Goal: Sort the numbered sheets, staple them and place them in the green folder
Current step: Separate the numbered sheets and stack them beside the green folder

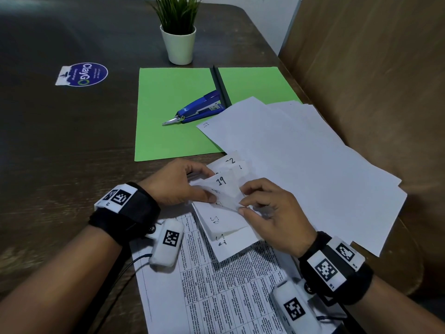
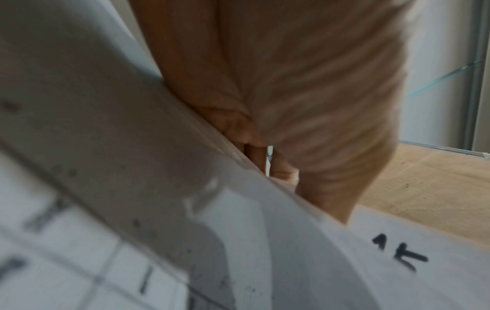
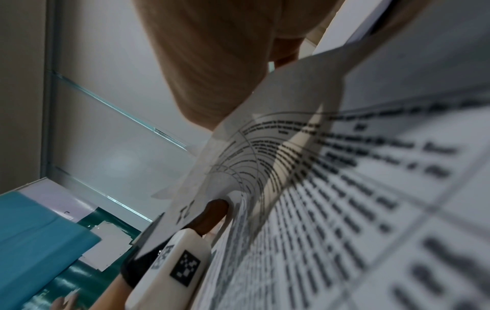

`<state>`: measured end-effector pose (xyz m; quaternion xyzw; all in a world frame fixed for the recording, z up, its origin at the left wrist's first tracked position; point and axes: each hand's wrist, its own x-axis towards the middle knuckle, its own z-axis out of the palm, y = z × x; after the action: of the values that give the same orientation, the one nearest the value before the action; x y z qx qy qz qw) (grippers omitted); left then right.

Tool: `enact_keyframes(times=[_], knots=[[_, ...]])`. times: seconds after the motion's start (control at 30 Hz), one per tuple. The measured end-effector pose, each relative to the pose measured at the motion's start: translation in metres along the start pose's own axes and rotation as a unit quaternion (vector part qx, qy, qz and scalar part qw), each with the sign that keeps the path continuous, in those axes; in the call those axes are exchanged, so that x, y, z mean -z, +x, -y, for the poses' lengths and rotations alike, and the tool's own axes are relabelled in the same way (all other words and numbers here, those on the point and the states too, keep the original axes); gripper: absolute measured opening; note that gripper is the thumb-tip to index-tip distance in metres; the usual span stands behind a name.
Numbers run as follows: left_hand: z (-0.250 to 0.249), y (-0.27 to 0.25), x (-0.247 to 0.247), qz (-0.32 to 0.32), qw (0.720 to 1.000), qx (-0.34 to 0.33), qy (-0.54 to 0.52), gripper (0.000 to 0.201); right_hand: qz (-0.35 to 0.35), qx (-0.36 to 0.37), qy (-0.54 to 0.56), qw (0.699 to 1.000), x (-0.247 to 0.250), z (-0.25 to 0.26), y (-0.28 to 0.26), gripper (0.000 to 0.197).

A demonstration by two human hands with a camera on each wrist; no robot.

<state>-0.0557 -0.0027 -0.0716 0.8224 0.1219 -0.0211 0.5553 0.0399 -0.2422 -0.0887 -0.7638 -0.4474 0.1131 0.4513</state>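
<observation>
Several white numbered sheets (image 1: 301, 160) lie fanned across the right of the table, partly over the green folder (image 1: 173, 112). Their near corners (image 1: 222, 186) are folded up, showing handwritten numbers such as 19 and 22. My left hand (image 1: 178, 184) pinches these corners from the left between thumb and fingers. My right hand (image 1: 267, 210) pinches them from the right. A blue stapler (image 1: 197, 108) lies on the open folder beside its black spine bar. In the left wrist view, a sheet (image 2: 397, 262) curves close under my palm (image 2: 305, 104). The right wrist view shows printed sheets (image 3: 331, 188).
A printed page with a table (image 1: 228, 285) lies at the near edge under my wrists. A potted plant (image 1: 179, 37) stands behind the folder. A blue round sticker (image 1: 83, 74) sits at far left. A brown padded surface (image 1: 373, 80) borders the table's right side.
</observation>
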Motion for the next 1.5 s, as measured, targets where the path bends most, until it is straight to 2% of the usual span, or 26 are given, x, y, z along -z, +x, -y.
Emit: enact_keyframes(times=[0.17, 0.3, 0.5, 1.23, 1.5], knots=[[-0.0004, 0.0004, 0.0008, 0.004, 1.000, 0.001, 0.008, 0.034, 0.001, -0.007, 0.008, 1.000, 0.0009, 0.0022, 0.0002, 0.004], [-0.0001, 0.0003, 0.0010, 0.004, 1.000, 0.004, 0.008, 0.035, 0.009, 0.022, -0.007, 1.000, 0.0001, 0.0007, 0.0013, 0.005], [-0.0008, 0.0001, 0.0008, 0.000, 1.000, 0.009, 0.014, 0.034, 0.005, -0.024, 0.009, 1.000, -0.0002, -0.0020, 0.0000, 0.004], [0.0006, 0.0010, 0.0006, 0.002, 1.000, 0.004, 0.005, 0.034, 0.003, -0.021, 0.022, 1.000, -0.0019, -0.0028, 0.0014, 0.003], [0.0013, 0.0015, 0.0007, 0.002, 1.000, 0.007, 0.006, 0.034, 0.010, 0.006, 0.021, 1.000, -0.0011, -0.0030, 0.0000, 0.001]])
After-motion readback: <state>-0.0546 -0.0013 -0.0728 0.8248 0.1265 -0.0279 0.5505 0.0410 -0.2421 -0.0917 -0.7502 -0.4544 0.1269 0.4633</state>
